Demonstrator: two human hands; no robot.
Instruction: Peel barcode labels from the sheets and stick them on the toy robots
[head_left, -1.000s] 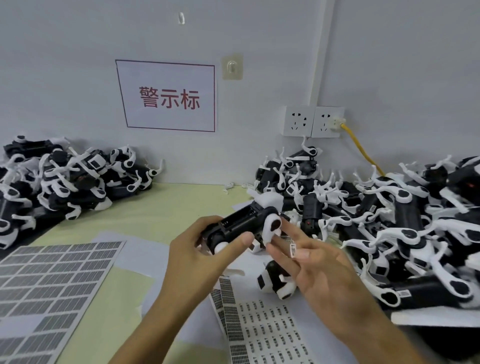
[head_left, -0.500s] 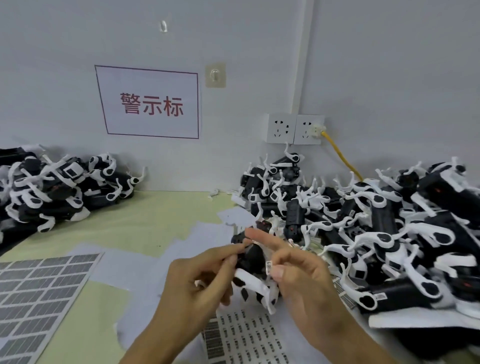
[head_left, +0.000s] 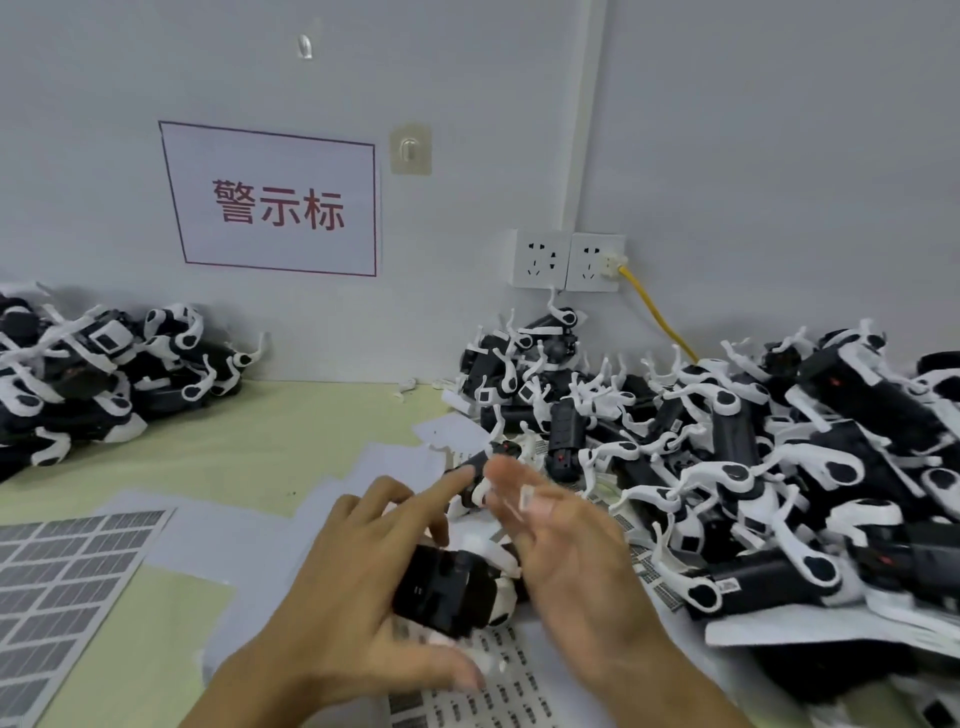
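I judged the sticking step underway: my left hand (head_left: 363, 587) gripped the black-and-white plastic toy robot (head_left: 457, 582) near centre, while my right hand (head_left: 566, 561), fingers straight, carried a small white barcode label (head_left: 526, 500) needing pressing on

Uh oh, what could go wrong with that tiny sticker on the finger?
The small white barcode label clings only to a fingertip of the right hand, which looks blurred, so it might drop off or fold onto itself. The left hand holds the black and white toy robot over the white barcode label sheet, close beside the big pile of black and white toy robots, so an unlabelled one could get mixed in.
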